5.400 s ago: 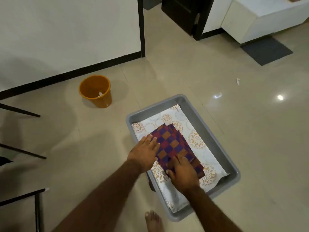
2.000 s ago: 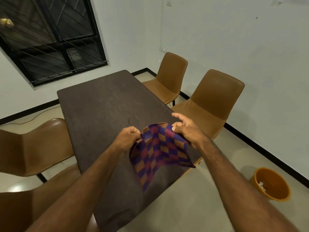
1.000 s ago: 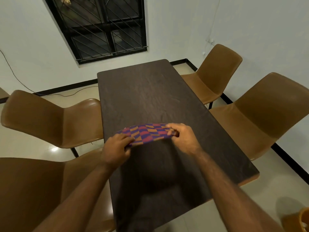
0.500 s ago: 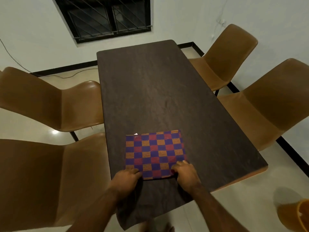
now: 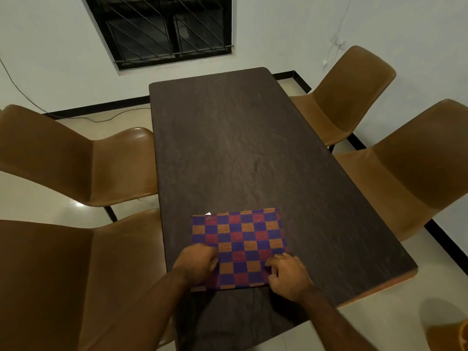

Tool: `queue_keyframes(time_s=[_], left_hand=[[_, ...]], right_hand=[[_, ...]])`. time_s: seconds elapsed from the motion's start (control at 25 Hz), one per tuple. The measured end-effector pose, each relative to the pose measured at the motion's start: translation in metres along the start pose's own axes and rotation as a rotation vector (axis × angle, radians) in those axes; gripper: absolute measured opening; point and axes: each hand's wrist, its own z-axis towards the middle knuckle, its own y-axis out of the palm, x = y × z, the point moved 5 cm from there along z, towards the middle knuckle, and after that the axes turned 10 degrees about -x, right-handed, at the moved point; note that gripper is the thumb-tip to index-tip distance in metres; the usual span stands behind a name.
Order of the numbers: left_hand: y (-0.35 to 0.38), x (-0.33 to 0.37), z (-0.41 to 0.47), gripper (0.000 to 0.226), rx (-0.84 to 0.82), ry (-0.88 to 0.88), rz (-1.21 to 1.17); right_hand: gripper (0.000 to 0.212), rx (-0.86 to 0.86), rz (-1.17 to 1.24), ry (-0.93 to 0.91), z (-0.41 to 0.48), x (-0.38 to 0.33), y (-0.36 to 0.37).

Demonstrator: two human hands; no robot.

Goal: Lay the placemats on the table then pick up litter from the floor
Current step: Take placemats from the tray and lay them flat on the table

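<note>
A purple, red and orange checked placemat stack (image 5: pixel 240 239) lies flat on the dark table (image 5: pixel 240 138), near its front end. My left hand (image 5: pixel 196 266) sits on the stack's near left corner with fingers curled into the cloth. At the near right corner my right hand (image 5: pixel 288 274) pinches the edge with bent fingers. A small white tag (image 5: pixel 208 213) peeks out at the stack's far left corner. No litter shows in this view.
Brown chairs flank the table: two on the left (image 5: pixel 63 274) (image 5: pixel 63 158), two on the right (image 5: pixel 347 92) (image 5: pixel 417 168). An orange bucket (image 5: pixel 455 335) stands on the floor at the bottom right. A barred window and a white wall lie beyond the table.
The placemats went from the grey tray on the floor to the table and were laid flat. Since half a second ago my hands have slid a little further onto the near corners.
</note>
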Motion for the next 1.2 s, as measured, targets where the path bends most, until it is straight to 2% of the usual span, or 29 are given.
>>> queue_keyframes(time_s=[0.16,0.24,0.32,0.4,0.52,0.64,0.8,0.96,1.12,1.2], left_hand=[[-0.025,-0.001,0.024,0.024,0.181,-0.022,-0.017],[-0.041,0.002,0.04,0.03,0.258,-0.026,-0.019],[-0.051,0.008,0.06,0.049,0.207,-0.043,0.024],[-0.053,0.017,0.079,0.069,0.106,-0.056,0.105],[-0.056,0.021,0.095,0.077,0.053,-0.07,0.149],[-0.065,0.019,0.104,0.066,0.065,-0.075,0.171],[-0.068,0.017,0.112,0.045,0.029,-0.09,0.065],[-0.069,0.014,0.11,0.006,-0.05,-0.077,-0.145],[-0.079,0.005,0.083,0.001,0.059,-0.102,-0.759],[-0.069,0.017,0.057,0.014,0.054,-0.079,-1.039]], right_hand=[[0.016,0.114,0.056,0.051,0.013,-0.009,-0.008],[0.029,0.281,0.057,0.187,0.019,-0.008,-0.015],[0.052,0.336,0.121,0.467,0.018,0.001,-0.021],[0.071,0.285,0.253,0.67,0.015,0.015,-0.018],[0.082,0.248,0.39,0.766,0.008,0.023,-0.004],[0.086,0.28,0.518,0.812,0.002,0.026,0.013],[0.082,0.386,0.708,0.788,0.0,0.028,0.02],[0.074,0.449,0.862,0.669,0.003,0.028,0.009],[0.047,0.473,0.763,0.414,0.005,0.019,-0.076],[0.047,0.503,0.646,0.306,0.018,0.008,-0.138]])
